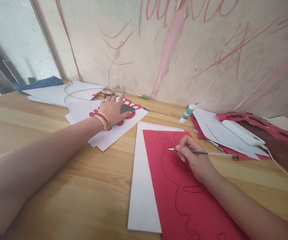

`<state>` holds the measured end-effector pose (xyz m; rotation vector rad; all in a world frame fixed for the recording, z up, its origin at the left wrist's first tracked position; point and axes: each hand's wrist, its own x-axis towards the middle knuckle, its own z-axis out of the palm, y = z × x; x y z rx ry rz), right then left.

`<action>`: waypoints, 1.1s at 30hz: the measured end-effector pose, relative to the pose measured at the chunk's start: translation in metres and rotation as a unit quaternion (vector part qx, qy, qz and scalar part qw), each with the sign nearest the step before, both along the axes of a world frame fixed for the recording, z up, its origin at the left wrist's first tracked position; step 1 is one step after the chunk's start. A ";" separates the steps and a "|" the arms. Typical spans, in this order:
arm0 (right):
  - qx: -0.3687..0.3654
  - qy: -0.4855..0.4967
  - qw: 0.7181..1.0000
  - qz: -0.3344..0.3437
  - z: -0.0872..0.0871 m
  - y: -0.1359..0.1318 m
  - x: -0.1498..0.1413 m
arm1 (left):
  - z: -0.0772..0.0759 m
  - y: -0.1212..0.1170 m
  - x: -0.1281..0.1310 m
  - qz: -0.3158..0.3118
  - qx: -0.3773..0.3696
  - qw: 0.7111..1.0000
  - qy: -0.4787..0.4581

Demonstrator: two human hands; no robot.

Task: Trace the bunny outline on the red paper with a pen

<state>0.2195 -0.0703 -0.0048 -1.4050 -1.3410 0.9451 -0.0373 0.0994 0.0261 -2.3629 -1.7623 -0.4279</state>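
My right hand [194, 156] is closed in a writing grip on a ballpoint pen [205, 153], its tip at the drawn outline [165, 163] on a red card sheet [159, 173], which lies on a white board [141, 193]. My left hand [112, 110] lies open, fingers released, flat on white paper [119, 133] bearing a red shape. The red sheet appears light and thin yet fairly stiff, and liable to slide on the board; I judge its bare edge the best place to take hold. The pen appears light and slim. Findings limited: the dark piece [127, 108] at my left fingers cannot be identified, the sheet's lower end is cut off by the frame, and my right hand hides part of the outline.
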 end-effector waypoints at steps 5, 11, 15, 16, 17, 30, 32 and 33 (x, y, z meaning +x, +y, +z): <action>-0.006 -0.046 0.999 -0.001 0.005 -0.002 -0.004 | 0.033 -0.072 0.035 -0.298 -0.049 0.953 0.033; 0.013 -0.106 0.994 0.020 0.005 -0.003 -0.008 | 0.035 -0.151 0.061 -0.371 -0.222 0.879 0.202; 0.007 -0.131 0.991 0.015 0.002 -0.002 -0.008 | 0.034 -0.156 0.062 -0.358 -0.245 0.872 0.228; 0.004 -0.136 0.991 0.015 0.002 -0.002 -0.007 | 0.035 -0.155 0.062 -0.359 -0.247 0.871 0.228; 0.003 -0.144 0.989 0.015 0.001 -0.002 -0.007 | 0.036 -0.154 0.063 -0.360 -0.249 0.870 0.228; 0.003 -0.207 0.978 0.007 -0.003 -0.002 -0.006 | 0.033 -0.155 0.061 -0.366 -0.224 0.885 0.182; 0.001 -0.203 0.979 0.013 -0.004 -0.002 -0.006 | 0.035 -0.155 0.062 -0.361 -0.236 0.880 0.198; -0.002 -0.200 0.980 0.017 -0.004 -0.002 -0.005 | 0.036 -0.155 0.062 -0.360 -0.239 0.879 0.203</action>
